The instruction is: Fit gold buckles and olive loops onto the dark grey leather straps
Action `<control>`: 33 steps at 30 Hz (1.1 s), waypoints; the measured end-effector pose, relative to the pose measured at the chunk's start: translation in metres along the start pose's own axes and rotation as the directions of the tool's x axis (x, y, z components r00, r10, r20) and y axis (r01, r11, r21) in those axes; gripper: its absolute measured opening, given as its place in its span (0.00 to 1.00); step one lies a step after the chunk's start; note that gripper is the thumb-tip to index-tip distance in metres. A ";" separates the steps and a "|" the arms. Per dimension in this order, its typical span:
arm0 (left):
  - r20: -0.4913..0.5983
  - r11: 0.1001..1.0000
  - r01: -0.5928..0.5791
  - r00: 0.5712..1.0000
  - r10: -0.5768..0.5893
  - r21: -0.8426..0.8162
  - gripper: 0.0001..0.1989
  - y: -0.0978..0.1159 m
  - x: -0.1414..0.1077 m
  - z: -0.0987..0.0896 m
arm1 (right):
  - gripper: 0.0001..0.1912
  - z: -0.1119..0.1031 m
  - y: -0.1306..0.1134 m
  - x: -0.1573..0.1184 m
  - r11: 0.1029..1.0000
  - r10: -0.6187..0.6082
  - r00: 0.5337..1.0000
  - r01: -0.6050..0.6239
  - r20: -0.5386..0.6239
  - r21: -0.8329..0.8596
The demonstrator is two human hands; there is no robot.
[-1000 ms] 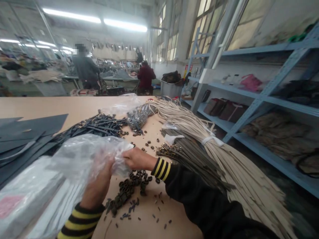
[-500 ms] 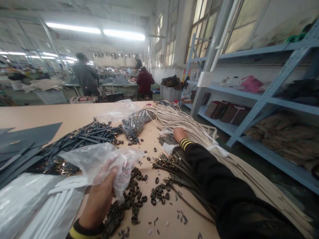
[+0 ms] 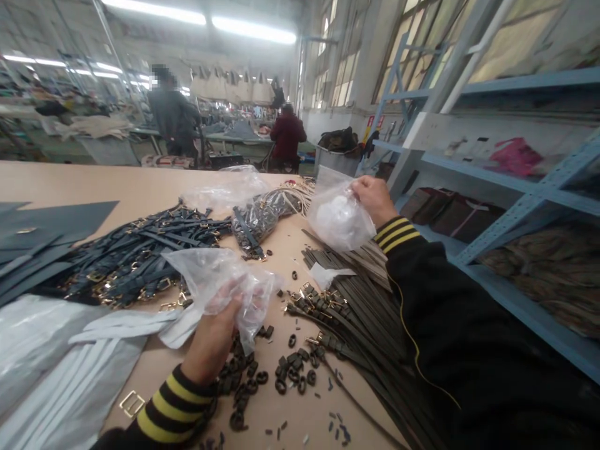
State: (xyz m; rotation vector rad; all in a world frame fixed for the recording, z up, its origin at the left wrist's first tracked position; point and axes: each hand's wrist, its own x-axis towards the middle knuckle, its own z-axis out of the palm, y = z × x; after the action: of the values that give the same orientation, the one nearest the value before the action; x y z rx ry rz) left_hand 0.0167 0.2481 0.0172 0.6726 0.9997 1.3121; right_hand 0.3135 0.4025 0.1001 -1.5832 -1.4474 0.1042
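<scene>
My left hand (image 3: 213, 340) is shut on a crumpled clear plastic bag (image 3: 220, 284), low in the view above a heap of small dark loops (image 3: 241, 378). My right hand (image 3: 372, 199) is raised at the far right and pinches the top of a second plastic bag (image 3: 340, 215) with something white inside. Beneath it lies a bundle of dark straps with gold buckles (image 3: 359, 319). More dark straps with gold hardware (image 3: 140, 262) spread left of my left hand, and a bag of dark hardware (image 3: 260, 220) sits beyond.
The light wooden worktable (image 3: 117, 184) holds dark leather panels (image 3: 51, 228), white strips (image 3: 79, 369) and a loose gold buckle (image 3: 132, 404). Blue metal shelving (image 3: 513, 215) with bags stands right. Two co-workers (image 3: 173, 115) (image 3: 287, 134) are at the back.
My right hand has risen from the bundle of straps, now holding the second plastic bag up. My left hand has moved slightly up the view with its bag. The view has tilted.
</scene>
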 end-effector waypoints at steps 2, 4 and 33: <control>0.026 0.999 -0.004 1.000 0.003 0.033 0.20 -0.002 0.001 0.005 | 0.08 -0.001 -0.013 0.002 0.998 -0.015 1.000 0.014 0.003 0.056; 0.055 0.997 -0.025 0.998 0.021 0.073 0.21 -0.003 -0.001 0.008 | 0.09 0.000 -0.017 -0.007 0.995 -0.002 1.000 0.003 -0.006 0.098; 0.202 0.991 0.126 0.973 -0.115 -0.043 0.16 0.013 -0.086 -0.045 | 0.39 -0.069 -0.028 -0.256 0.842 -0.182 0.865 0.383 0.468 -0.380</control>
State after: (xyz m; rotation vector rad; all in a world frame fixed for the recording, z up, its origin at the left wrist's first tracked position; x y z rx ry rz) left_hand -0.0261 0.1607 0.0272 0.6756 0.8253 1.1380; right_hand 0.2604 0.1523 0.0255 -1.7612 -2.1643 -0.1006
